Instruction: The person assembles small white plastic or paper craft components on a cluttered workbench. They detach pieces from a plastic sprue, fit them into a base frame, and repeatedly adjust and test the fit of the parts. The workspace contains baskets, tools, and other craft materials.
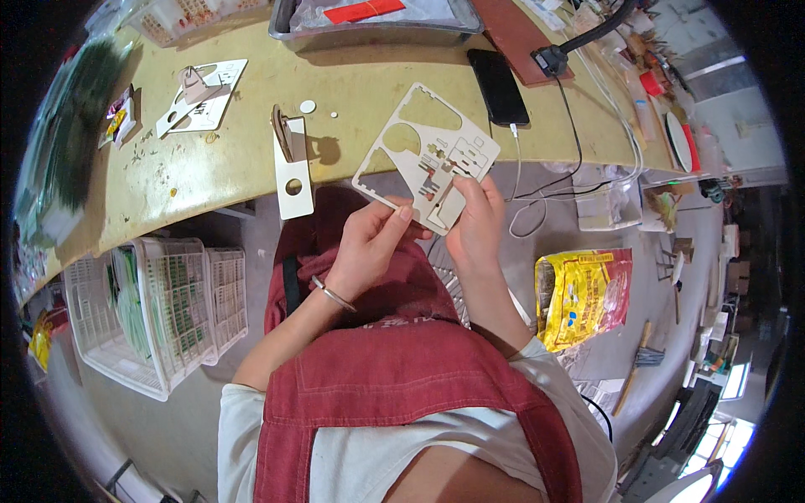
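Observation:
Between my two hands is a thin pale sheet with cut-out shapes (401,161), tilted over the table's front edge. My left hand (373,239) pinches its lower left edge, thumb on top. At the lower right edge my right hand (476,216) grips it, the thumb lying near the small slots. On the table to the left, a pale strip with a round hole (289,201) juts over the edge, and a brown curved piece (282,134) stands up from it. A white disc (308,106) and a smaller white dot (334,115) lie beside it.
More cut-out sheets (220,105) lie at the left. A grey tray (377,38) with a red packet stands at the back. Right of the sheet are a black phone (498,88) on a cable and a black flexible arm (587,39). White baskets (159,318) and a yellow bag (579,298) are below.

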### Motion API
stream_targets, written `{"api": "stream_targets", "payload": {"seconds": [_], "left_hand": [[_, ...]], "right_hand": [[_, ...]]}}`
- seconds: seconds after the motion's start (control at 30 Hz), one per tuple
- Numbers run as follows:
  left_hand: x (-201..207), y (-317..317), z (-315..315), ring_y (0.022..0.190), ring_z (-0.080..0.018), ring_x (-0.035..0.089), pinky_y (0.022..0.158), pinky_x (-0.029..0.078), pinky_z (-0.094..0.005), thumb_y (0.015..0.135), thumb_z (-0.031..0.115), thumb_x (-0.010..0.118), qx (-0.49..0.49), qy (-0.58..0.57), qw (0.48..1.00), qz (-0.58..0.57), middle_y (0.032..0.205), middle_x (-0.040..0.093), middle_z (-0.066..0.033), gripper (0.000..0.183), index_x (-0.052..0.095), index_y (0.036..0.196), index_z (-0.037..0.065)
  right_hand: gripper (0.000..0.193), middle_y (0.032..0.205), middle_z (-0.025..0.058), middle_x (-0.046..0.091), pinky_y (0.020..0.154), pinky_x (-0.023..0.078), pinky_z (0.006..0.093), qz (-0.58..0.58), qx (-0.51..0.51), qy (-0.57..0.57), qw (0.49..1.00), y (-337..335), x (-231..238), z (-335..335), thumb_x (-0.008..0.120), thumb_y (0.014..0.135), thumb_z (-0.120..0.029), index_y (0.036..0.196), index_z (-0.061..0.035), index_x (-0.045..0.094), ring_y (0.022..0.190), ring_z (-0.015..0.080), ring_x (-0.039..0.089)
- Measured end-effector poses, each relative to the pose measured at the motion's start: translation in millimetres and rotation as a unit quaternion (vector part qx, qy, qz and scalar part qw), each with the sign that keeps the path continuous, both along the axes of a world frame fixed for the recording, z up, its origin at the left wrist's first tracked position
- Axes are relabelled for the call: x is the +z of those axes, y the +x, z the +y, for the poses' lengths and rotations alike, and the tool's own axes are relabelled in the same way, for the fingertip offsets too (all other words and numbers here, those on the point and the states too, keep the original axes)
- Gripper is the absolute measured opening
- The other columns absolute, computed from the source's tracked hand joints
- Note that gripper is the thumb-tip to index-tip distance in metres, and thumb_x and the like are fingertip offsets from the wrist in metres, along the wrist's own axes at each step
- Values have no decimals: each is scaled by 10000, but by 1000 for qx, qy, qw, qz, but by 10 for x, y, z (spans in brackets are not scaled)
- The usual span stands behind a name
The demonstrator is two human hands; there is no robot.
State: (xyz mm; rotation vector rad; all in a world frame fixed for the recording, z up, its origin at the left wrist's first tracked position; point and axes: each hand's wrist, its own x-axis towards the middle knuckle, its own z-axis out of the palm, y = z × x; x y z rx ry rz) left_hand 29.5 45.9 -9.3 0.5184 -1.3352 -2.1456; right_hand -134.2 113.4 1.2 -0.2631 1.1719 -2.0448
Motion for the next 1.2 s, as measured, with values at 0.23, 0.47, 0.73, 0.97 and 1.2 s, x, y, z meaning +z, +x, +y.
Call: {"api": "stream_targets", "payload": {"seconds": [0.23,0.47,0.73,0.97,1.2], "left_hand": [[200,-1,-66,965,-253,795,882,644,-358,1177,236,553,13,203,979,-4,1152,766,-160,291,609,1269,-35],[110,-125,4,931,-219,786,807,642,-329,1074,39,684,56,58,996,-40,1129,744,-149,238,559,1263,-34],[-19,-259,-21,870,-154,753,752,629,-297,945,-36,717,150,-74,980,-109,1008,746,-120,327,545,1223,-49],[176,-274,-39,828,-147,742,713,633,-310,939,-26,699,151,6,982,-109,971,752,-113,312,556,1216,-45],[331,-154,-184,772,-184,730,691,607,-322,977,12,706,78,137,986,-50,961,747,-107,340,538,1272,2]], "right_hand": [[260,1169,164,773,847,657,394,-4,42,-1,999,3,57,-32,610,1007,-2,1253,49,674,968,231,777],[366,1268,131,747,975,604,371,-5,54,-3,999,21,6,-28,612,954,80,1316,39,648,1099,195,740],[394,1278,92,718,1039,534,325,62,-39,-7,997,259,15,-158,611,947,101,1335,28,620,1155,161,687],[420,1334,98,694,1021,547,331,60,-8,-12,998,226,20,-135,626,976,82,1388,19,575,1168,161,685],[539,1487,151,634,1169,493,417,47,83,0,995,47,306,-44,585,1021,12,1550,11,482,1358,245,640]]}}
